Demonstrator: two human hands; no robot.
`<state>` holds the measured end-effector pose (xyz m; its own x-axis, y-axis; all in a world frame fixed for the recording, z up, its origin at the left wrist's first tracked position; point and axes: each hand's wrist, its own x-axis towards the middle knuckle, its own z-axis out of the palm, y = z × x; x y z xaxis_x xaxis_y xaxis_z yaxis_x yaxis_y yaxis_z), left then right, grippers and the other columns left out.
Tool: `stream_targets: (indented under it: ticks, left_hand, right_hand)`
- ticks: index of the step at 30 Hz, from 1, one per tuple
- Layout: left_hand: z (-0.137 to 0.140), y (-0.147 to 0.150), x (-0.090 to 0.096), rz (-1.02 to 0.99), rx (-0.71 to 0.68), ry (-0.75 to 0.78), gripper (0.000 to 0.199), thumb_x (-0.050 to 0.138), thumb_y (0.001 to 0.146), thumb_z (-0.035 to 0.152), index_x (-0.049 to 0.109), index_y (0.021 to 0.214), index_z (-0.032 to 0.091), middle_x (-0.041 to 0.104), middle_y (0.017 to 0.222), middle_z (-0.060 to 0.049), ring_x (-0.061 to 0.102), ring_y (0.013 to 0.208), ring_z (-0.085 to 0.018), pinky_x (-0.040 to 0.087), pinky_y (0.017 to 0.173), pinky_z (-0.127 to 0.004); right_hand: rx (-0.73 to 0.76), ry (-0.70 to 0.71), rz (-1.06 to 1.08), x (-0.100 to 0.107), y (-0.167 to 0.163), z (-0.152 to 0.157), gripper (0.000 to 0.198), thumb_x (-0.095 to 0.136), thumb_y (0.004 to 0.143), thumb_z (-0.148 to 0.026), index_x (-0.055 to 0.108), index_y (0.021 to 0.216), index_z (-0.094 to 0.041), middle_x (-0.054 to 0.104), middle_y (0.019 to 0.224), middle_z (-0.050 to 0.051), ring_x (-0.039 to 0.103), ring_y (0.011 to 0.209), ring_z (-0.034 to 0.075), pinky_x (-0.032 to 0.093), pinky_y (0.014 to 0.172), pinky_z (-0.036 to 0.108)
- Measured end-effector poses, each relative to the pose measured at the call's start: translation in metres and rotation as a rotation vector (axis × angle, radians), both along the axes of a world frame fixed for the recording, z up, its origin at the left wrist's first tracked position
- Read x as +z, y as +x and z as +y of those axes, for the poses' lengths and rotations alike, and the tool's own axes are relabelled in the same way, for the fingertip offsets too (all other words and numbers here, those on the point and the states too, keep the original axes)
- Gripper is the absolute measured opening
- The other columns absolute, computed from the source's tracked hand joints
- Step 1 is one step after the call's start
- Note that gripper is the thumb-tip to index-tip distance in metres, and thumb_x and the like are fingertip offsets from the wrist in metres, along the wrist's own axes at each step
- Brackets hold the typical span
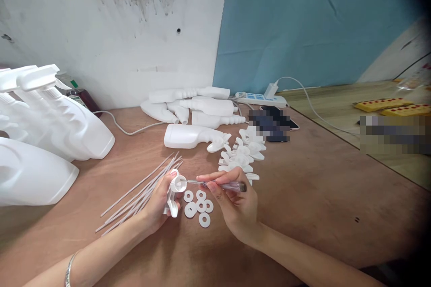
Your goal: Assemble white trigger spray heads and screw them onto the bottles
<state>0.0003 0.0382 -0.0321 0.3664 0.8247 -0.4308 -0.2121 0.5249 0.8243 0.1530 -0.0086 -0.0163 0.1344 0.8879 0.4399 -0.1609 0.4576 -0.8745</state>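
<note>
My left hand [158,199] is closed around a white trigger spray head [173,204], its round collar opening turned to the right. In my right hand [240,208] is a screwdriver [232,186] with a clear handle, held between thumb and fingers. Its thin metal shaft points left, and the tip is at the collar opening; whether it touches inside I cannot tell. Several flat white ring washers [204,219] lie on the table between my hands. Thin white dip tubes [134,190] are spread beside my left hand.
More spray heads [240,157] lie in a heap beyond my right hand. White bottles [186,136] rest on their sides behind. Assembled spray bottles [77,121] stand at the left. A power strip [259,98], cables and a phone [286,119] are at the back right of the brown table [319,206].
</note>
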Motion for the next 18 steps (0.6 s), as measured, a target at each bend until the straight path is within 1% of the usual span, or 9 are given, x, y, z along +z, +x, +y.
stream_targets:
  ticks: [3,9,11,14,16,18]
  left_hand:
    - [0.001,0.0,0.001,-0.034,0.005,-0.016,0.031,0.046,0.08,0.044,0.037,0.066,0.018,0.037,0.048,0.007,0.027,0.032,-0.003,0.019,0.028,-0.013]
    - [0.0,-0.001,0.001,-0.072,0.055,-0.062,0.029,0.048,0.078,0.042,0.036,0.066,0.018,0.038,0.048,0.007,0.027,0.034,-0.002,0.021,0.029,-0.011]
    - [0.0,-0.002,0.001,-0.106,0.033,-0.079,0.027,0.047,0.079,0.04,0.036,0.066,0.018,0.037,0.047,0.007,0.027,0.032,-0.002,0.021,0.029,-0.011]
    - [0.001,-0.003,0.0,-0.195,-0.046,-0.08,0.026,0.045,0.079,0.038,0.036,0.065,0.018,0.036,0.045,0.007,0.028,0.031,-0.002,0.02,0.029,-0.011]
    - [0.001,-0.004,0.0,-0.23,-0.086,-0.073,0.027,0.044,0.079,0.038,0.036,0.064,0.018,0.036,0.044,0.007,0.029,0.031,-0.002,0.02,0.029,-0.011]
    - [0.001,-0.004,0.0,-0.232,-0.1,-0.076,0.027,0.044,0.08,0.038,0.036,0.064,0.018,0.037,0.045,0.007,0.029,0.031,-0.002,0.02,0.029,-0.011]
  right_hand:
    - [-0.003,0.007,0.017,-0.004,-0.002,-0.004,0.014,0.052,0.084,-0.009,0.046,0.085,-0.022,0.066,0.092,0.003,0.065,0.077,0.013,0.057,0.069,0.033]
    - [0.011,0.059,0.0,-0.01,-0.004,-0.007,0.017,0.05,0.084,-0.007,0.046,0.088,-0.023,0.065,0.096,0.003,0.065,0.08,0.014,0.057,0.068,0.034]
    - [0.037,0.092,0.001,-0.011,-0.004,-0.007,0.019,0.049,0.084,-0.005,0.046,0.089,-0.023,0.065,0.098,0.003,0.065,0.087,0.016,0.057,0.07,0.036]
    - [0.082,0.149,-0.016,-0.011,-0.004,-0.006,0.021,0.048,0.084,-0.004,0.046,0.091,-0.024,0.065,0.101,0.004,0.062,0.096,0.02,0.056,0.074,0.04]
    - [0.095,0.153,-0.024,-0.01,-0.003,-0.006,0.021,0.048,0.084,-0.004,0.046,0.091,-0.024,0.065,0.101,0.004,0.062,0.097,0.02,0.056,0.073,0.04]
    - [0.094,0.125,-0.01,-0.006,-0.001,-0.004,0.019,0.049,0.084,-0.005,0.046,0.089,-0.023,0.066,0.098,0.004,0.063,0.094,0.02,0.057,0.072,0.039]
